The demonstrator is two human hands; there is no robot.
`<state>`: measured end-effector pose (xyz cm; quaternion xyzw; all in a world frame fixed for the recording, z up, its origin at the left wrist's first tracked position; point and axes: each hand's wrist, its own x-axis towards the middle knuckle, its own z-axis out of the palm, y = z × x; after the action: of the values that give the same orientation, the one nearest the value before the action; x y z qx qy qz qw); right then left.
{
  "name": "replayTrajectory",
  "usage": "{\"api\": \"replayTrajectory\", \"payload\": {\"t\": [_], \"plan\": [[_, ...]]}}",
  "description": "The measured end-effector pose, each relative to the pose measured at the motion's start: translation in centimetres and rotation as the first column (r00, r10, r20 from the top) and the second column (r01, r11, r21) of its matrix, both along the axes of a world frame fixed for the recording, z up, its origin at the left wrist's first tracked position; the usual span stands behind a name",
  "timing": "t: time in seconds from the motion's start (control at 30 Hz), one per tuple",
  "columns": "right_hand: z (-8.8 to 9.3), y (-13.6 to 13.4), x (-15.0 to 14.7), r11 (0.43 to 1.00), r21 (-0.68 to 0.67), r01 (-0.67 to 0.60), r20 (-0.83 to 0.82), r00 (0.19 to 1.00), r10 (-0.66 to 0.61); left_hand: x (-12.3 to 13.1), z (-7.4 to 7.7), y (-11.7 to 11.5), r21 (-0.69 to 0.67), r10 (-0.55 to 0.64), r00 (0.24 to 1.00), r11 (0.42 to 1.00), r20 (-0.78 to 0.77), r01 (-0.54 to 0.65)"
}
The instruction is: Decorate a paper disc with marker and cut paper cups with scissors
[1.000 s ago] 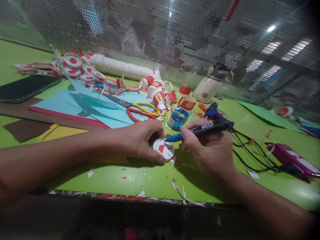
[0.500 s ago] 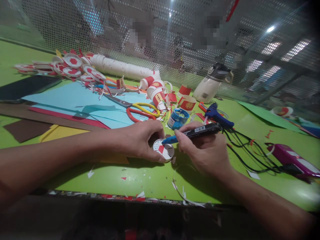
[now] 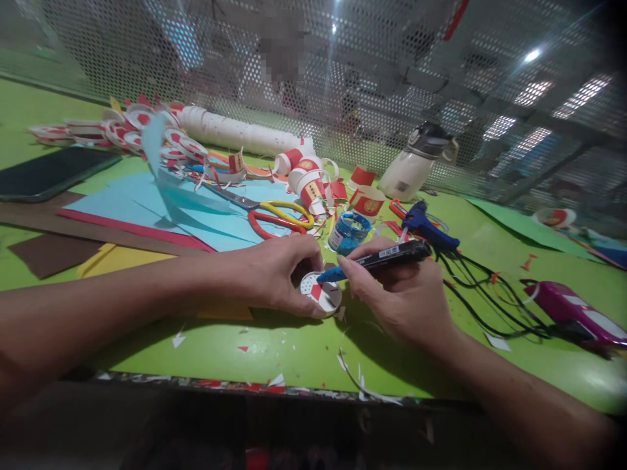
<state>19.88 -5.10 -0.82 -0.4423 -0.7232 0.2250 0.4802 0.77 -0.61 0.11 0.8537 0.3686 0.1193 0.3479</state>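
Note:
My left hand (image 3: 284, 277) grips the edge of a small round white paper disc (image 3: 329, 301), fingers behind and thumb in front. Blue dots cover the disc's left part, a red shape lies near its middle, and dark lines mark its right side. A black marker (image 3: 392, 256) with a blue tip is held in my right hand (image 3: 404, 297), its point touching the disc. Just behind the disc stands an open jar of blue paint (image 3: 349, 233). Scissors (image 3: 279, 219) with red and yellow handles lie beyond my left hand.
Blue paper sheets (image 3: 112, 205) and a phone (image 3: 53, 171) lie left. Red-and-white paper discs (image 3: 137, 127) are heaped behind them. A blue glue gun (image 3: 426, 225), its black cords, and a purple device (image 3: 580, 314) are right. A white bottle (image 3: 411, 166) stands by the mesh screen.
A light blue sheet at the left has lifted and curled up off the pile. My hands, the disc and the marker have hardly moved.

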Motion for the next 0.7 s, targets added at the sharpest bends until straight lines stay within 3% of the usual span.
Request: {"api": "replayTrajectory", "payload": {"t": [0.2,0.33,0.57,0.7], "plan": [[0.73,0.06,-0.13,0.999,0.017,-0.04,0.133,0.99,0.037,-0.08,-0.08,-0.02,-0.011,0.007,1.0,1.0,-0.014,-0.007],[0.59,0.22,-0.08,0.998,-0.07,-0.004,0.036,0.999,0.007,-0.02,0.12,-0.04,-0.015,0.018,1.0,1.0,-0.019,-0.019],[0.16,0.1,-0.33,1.0,-0.015,-0.006,-0.015,1.0,0.006,-0.12,-0.41,0.26,0.003,-0.017,1.0,1.0,0.008,0.017],[0.24,0.06,-0.18,0.996,0.036,0.083,-0.092,0.993,-0.079,-0.18,-0.46,0.22,-0.023,0.002,1.0,1.0,0.009,-0.002]]}}
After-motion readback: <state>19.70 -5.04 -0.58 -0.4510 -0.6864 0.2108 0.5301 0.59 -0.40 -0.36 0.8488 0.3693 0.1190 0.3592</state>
